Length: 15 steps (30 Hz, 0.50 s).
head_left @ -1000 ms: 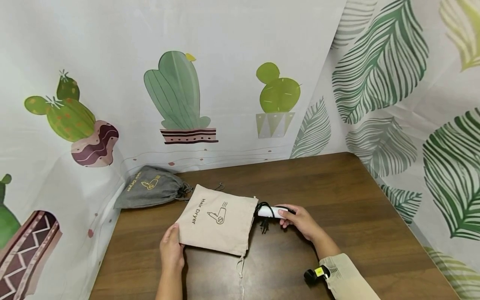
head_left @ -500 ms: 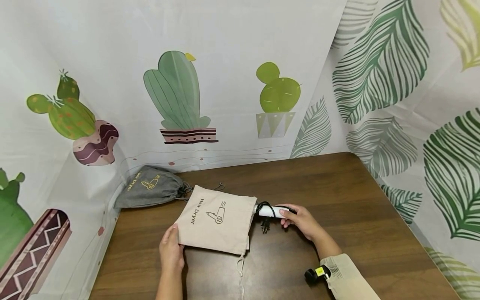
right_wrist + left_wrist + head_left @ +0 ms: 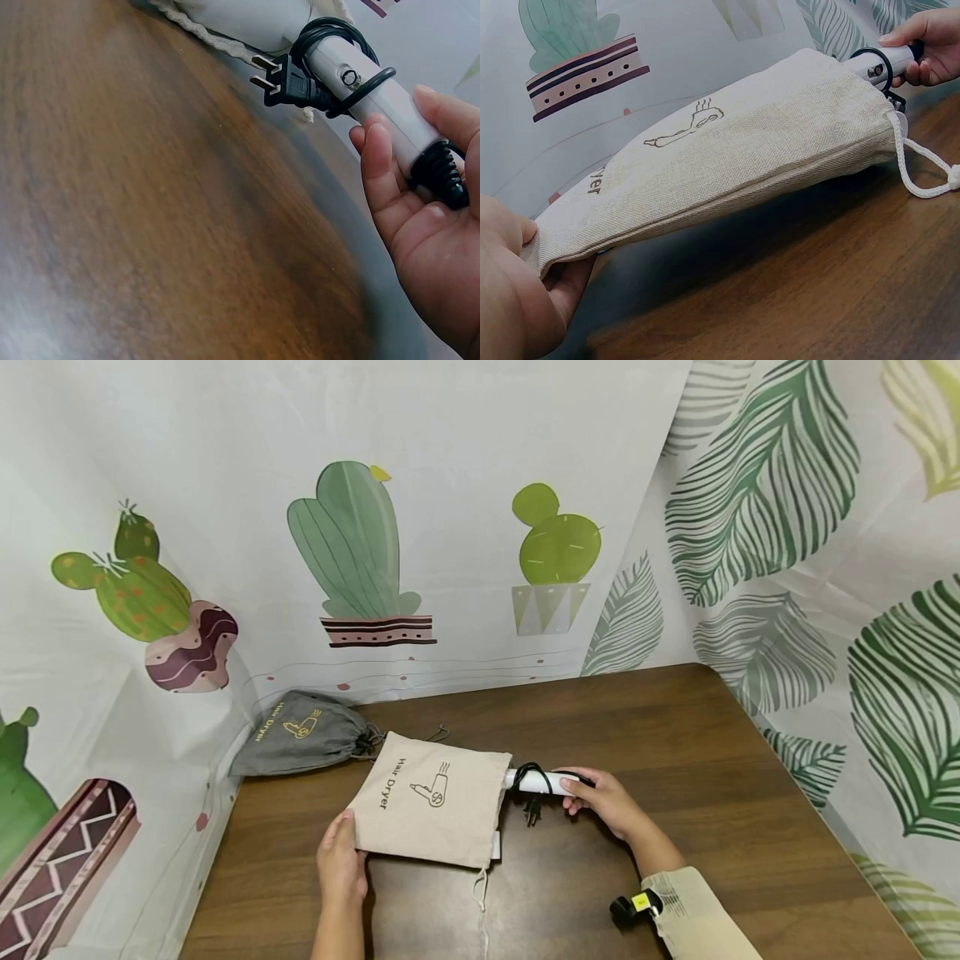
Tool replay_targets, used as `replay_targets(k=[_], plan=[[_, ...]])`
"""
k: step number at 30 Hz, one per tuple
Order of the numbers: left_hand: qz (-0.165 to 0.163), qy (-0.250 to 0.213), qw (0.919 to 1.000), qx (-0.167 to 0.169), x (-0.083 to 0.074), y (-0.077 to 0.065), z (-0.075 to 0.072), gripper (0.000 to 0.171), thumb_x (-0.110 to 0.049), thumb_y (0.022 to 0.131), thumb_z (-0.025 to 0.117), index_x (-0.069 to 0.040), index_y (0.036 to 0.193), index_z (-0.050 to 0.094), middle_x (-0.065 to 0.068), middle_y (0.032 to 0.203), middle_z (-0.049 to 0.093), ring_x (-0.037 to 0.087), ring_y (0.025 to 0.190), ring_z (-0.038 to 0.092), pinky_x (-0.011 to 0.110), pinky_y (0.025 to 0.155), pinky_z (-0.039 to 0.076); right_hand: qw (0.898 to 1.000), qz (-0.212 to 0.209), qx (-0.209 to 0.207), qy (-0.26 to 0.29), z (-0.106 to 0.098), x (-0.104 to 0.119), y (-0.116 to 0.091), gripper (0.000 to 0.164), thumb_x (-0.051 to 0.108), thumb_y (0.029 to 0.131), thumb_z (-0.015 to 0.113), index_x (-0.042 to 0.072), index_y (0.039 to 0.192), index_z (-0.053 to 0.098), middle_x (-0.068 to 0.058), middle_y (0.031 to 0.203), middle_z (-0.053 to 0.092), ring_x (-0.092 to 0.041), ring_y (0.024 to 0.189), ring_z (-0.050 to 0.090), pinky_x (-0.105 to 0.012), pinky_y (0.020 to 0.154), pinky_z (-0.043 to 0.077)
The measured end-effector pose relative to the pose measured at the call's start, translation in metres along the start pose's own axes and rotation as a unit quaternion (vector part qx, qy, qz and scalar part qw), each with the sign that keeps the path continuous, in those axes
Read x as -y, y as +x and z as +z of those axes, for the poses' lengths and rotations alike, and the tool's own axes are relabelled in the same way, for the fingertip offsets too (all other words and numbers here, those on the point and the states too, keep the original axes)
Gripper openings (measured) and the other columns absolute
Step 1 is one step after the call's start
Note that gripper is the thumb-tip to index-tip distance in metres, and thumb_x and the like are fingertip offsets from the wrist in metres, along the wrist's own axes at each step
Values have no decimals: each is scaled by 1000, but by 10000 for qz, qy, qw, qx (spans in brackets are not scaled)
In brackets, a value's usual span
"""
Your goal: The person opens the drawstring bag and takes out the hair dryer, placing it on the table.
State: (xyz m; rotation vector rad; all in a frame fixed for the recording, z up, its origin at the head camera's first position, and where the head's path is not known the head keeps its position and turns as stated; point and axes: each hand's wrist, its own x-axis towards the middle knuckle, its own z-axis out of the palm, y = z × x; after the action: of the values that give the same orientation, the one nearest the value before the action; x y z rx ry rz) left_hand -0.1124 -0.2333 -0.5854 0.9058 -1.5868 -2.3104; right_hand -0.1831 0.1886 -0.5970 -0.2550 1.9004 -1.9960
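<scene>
A beige drawstring bag [image 3: 435,802], printed "Hair Dryer", has its mouth toward the right. My left hand [image 3: 342,858] pinches the bag's closed bottom corner between thumb and fingers. From the mouth sticks the white handle of a hair dryer [image 3: 542,782], wound with its black cord [image 3: 337,34]. A two-pin plug [image 3: 289,82] hangs beside the handle. My right hand [image 3: 600,802] grips the handle's end near the black cord sleeve [image 3: 441,172]. The dryer's head is mostly hidden in the bag; a white part of it [image 3: 247,19] shows in the right wrist view.
A grey drawstring bag [image 3: 303,735] with the same print in gold lies at the table's back left. White drawstrings [image 3: 915,180] dangle from the beige bag's mouth. Printed cloth hangs behind the brown wooden table [image 3: 675,735] and along its sides.
The beige bag has shifted slightly left with my left hand. More of the white dryer shows at the mouth, and a white edge appears at its lower corner. My right hand hardly moves.
</scene>
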Motion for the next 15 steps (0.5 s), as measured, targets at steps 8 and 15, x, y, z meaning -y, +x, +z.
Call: replay_targets(k=[8,15], plan=[[-39,-98,9999,64,-6,-3,-1,17,-24,105,54,-17,106,69,-13,92,70,3,82,63,19,73,52,10000,-34,23,32,-1,0,0,49,18,102,60,-14,138,51,-10,84,68,-13,71,66,-28,66,59],[-88,-135,9999,61,-7,-2,-2,17,-26,105,54,-18,108,69,-14,94,70,2,84,63,19,74,52,9999,-68,70,70,-2,2,-1,48,16,102,59,-15,137,50,-5,80,67,-13,70,66,-28,66,59]])
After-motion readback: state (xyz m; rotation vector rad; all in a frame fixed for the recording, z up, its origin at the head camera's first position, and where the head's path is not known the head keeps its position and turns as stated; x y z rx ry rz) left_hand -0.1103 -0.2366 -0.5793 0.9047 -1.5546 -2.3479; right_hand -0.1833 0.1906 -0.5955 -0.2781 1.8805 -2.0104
